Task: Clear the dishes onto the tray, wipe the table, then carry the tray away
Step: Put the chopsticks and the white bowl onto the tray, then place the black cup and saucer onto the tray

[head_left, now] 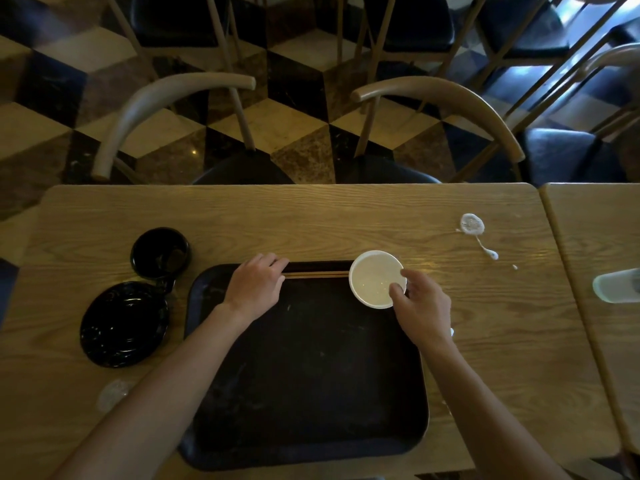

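Both hands over tray (304,393), far edge.
Left hand (254,287) pinches chopsticks (317,274); right hand (420,306) grips white bowl (375,279) rim. Black dishes (124,323) outboard of left hand.

Light: dim, warm; cold daylight enters top right (on the floor (588,88)).
Focus: soft throughout.
Edges: wide-angle bending, dark corners.

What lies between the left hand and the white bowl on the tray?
The head view shows chopsticks spanning from the left hand to the white bowl, along the tray's far edge.
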A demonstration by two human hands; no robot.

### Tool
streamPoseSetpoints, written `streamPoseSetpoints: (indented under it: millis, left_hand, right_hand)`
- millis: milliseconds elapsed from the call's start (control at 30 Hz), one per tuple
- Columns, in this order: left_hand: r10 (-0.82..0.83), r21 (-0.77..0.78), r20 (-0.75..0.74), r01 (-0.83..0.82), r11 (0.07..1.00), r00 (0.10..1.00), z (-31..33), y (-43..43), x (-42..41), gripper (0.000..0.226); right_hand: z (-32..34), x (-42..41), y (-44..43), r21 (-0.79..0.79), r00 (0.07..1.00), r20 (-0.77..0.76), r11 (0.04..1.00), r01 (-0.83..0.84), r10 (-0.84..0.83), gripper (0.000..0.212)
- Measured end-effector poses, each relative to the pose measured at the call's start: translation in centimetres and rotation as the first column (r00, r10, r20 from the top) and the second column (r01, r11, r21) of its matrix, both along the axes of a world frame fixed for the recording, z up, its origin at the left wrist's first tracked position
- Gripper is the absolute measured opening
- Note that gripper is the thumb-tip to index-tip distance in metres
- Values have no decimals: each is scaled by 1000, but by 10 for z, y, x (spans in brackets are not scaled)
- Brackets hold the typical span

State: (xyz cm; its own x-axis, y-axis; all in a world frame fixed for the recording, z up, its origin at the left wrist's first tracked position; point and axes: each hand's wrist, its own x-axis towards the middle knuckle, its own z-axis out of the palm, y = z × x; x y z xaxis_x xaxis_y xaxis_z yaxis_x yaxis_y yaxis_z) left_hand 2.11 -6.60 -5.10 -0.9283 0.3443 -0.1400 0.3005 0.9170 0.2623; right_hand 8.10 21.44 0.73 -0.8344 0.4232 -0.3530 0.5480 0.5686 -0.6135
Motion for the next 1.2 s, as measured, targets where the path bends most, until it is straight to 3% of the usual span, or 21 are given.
streamPoseSetpoints:
  millis: [100,200,367,567,800,1033,1133,1200]
  left_hand:
    - [102,65,5,-102,993,995,7,-17,7,40]
    - [241,146,21,-242,959,970,13,-45,19,41]
    - [422,236,67,-425,874,904,17,-110,47,43]
    - [637,234,118,-645,727,762,17,-204,88,42]
    - [738,230,224,-770,595,637,6,-274,123,44]
    - [780,202,420,-886,417,463,-18,-302,132,52]
    - [720,250,603,-938,240,345,-25,-303,129,43]
    - [655,286,694,-949,131,299,-28,-302,127,41]
  right_hand:
    - [8,-6,-18,-10,988,59,990,-142,142,37]
    - [16,-14,-47,-132,955,121,958,-256,271,39]
    - [13,-26,-109,-207,896,110,892,-403,430,39]
    - [-1,-35,-191,-328,841,146,827,-456,522,37]
    - [-23,-41,-277,-334,764,190,772,-540,617,36]
    - [-44,-51,-342,-398,790,252,804,-442,559,42]
    - [-52,-52,-358,-439,829,292,837,-327,478,41]
    - [-61,-51,-364,-488,867,300,845,-219,397,22]
